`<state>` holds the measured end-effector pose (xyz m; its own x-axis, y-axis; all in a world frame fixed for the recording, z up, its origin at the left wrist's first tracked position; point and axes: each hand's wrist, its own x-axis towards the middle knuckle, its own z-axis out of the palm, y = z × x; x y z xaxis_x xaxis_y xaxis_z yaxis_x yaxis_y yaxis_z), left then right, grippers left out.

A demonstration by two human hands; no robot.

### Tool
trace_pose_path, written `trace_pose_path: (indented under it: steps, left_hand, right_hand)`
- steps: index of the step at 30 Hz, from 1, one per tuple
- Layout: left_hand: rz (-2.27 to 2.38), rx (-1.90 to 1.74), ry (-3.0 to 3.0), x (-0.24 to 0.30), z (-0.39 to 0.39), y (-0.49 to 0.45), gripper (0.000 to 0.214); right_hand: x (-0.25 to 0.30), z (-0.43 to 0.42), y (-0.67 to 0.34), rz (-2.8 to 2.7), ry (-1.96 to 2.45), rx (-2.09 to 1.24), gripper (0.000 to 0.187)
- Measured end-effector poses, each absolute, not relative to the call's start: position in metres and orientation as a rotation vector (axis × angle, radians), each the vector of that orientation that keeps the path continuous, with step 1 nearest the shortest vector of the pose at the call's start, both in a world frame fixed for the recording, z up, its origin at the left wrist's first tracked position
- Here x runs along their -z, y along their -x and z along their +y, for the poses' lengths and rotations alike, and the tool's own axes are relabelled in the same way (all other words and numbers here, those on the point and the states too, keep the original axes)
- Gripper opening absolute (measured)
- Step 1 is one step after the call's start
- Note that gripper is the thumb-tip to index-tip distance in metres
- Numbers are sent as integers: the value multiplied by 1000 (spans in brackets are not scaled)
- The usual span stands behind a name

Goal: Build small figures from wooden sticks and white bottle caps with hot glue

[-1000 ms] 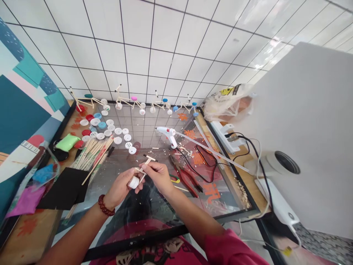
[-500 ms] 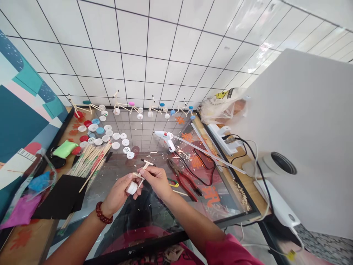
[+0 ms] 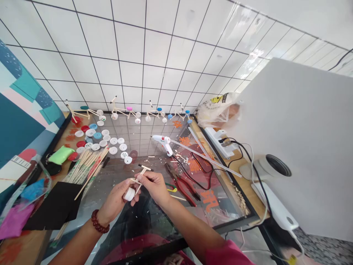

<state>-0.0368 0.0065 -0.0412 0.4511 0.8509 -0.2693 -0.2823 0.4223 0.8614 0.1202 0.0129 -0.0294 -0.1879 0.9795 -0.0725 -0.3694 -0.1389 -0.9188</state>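
My left hand point(image 3: 117, 198) is closed around the lower part of a small wooden stick model, near its white bottle cap point(image 3: 129, 194). With thumb and fingers, my right hand point(image 3: 154, 187) pinches the upright of the same stick model point(image 3: 139, 188). A short crossbar with black ends point(image 3: 145, 167) tops that upright. Fingers hide part of the joints. Beyond the hands lies a white hot glue gun point(image 3: 163, 141) with a long clear glue stick in its back. Red-handled pliers point(image 3: 184, 186) rest right of my right hand.
Several finished stick models point(image 3: 127, 109) line the back edge by the tiled wall. Loose bottle caps point(image 3: 113, 141), a bundle of sticks point(image 3: 89, 162) and black sheets point(image 3: 52, 206) lie left. A power strip point(image 3: 220, 141) and the glue gun's black cord point(image 3: 198, 177) are right.
The view has shifted slightly, so the whole scene sits a little lower and further left. Both hands keep their hold on the stick model, and the crossbar has turned to slope the other way.
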Motion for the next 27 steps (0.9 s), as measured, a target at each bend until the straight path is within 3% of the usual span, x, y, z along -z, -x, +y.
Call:
trace_pose_path:
  steps: [27]
  left_hand:
    - [805,-823,-823,41,5,37,44]
  right_hand:
    - [32,12,-120,-970,949,-1562,37]
